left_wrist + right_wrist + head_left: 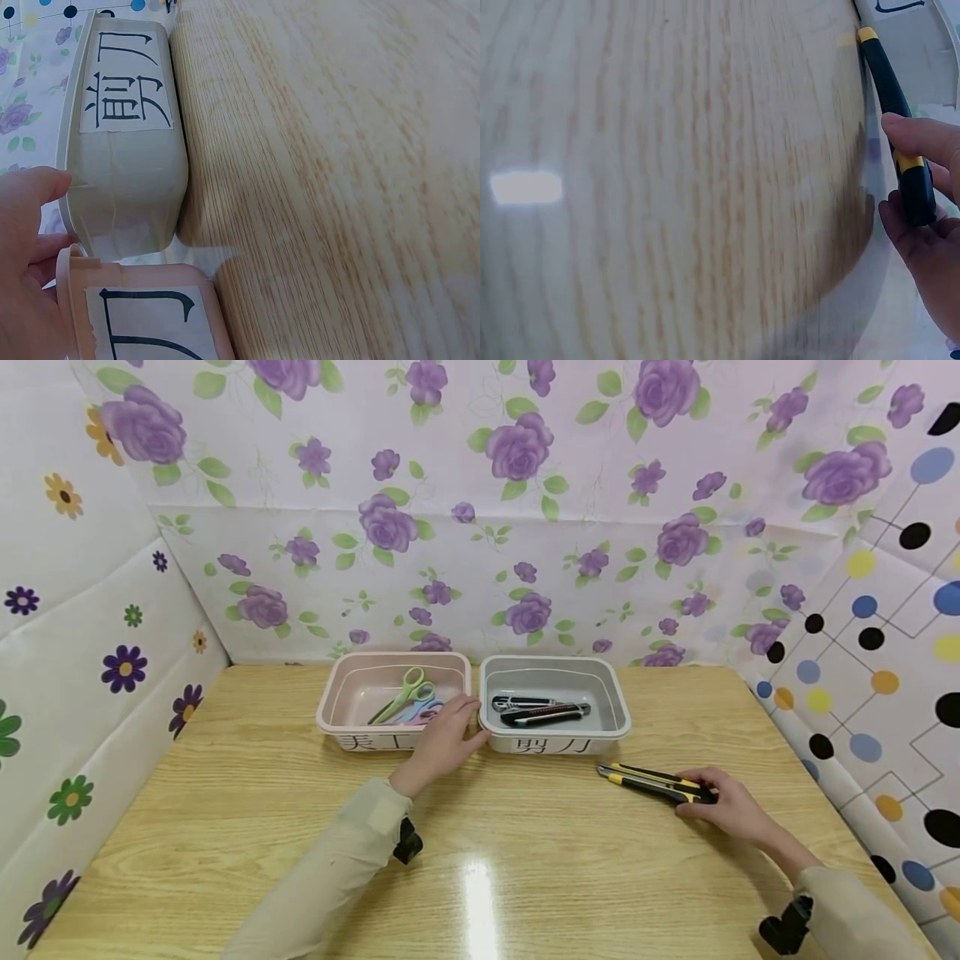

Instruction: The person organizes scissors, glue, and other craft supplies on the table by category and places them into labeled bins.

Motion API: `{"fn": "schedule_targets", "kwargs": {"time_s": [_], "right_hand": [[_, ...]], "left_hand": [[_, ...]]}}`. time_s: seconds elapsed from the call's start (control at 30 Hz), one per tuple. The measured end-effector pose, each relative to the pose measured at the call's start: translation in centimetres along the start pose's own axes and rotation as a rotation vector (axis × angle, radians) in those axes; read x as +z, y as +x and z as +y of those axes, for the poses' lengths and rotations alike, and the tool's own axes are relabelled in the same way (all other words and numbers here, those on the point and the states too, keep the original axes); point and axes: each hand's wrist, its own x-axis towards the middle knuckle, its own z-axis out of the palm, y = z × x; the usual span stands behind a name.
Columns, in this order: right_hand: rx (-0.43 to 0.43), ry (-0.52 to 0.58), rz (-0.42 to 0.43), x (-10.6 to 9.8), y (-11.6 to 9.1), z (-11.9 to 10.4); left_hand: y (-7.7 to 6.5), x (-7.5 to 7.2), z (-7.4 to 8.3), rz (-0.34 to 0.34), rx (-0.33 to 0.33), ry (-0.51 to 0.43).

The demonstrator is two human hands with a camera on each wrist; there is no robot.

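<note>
My right hand (723, 806) grips the rear end of a yellow-and-black utility knife (652, 782) above the table's right side. In the right wrist view, thumb and fingers pinch the knife's handle (911, 176). My left hand (447, 739) rests where two plastic bins meet, its thumb (46, 182) touching the rim of the grey bin (124, 176); its other fingers are partly hidden behind the bins. Inside the grey bin (618, 714) lie two utility knives (546, 715). The pink bin (326, 706) holds several scissors, including a green pair (408, 693).
Both bins stand side by side at the back of the wood-grain table (525, 852), with paper labels bearing large black characters on their fronts. A floral sheet (450, 568) hangs behind them. Patterned sheets also line the left and right sides.
</note>
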Motion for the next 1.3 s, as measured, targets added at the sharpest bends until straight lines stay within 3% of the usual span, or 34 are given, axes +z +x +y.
{"fn": "schedule_targets", "kwargs": {"time_s": [0.27, 0.67, 1.0, 1.3], "right_hand": [[-0.06, -0.022, 0.076, -0.3, 0.3, -0.1], [-0.05, -0.017, 0.036, -2.6, 0.2, -2.2], [-0.158, 0.009, 0.012, -3.5, 0.4, -4.2], [-0.211, 0.076, -0.03, -4.9, 2.1, -6.6]], "left_hand": [[0.0, 0.1, -0.2, 0.016, 0.013, -0.001], [0.0, 0.0, -0.1, 0.003, 0.009, 0.0], [0.0, 0.0, 0.1, -0.016, -0.015, 0.005], [0.0, -0.2, 0.1, -0.009, -0.018, 0.006]]}}
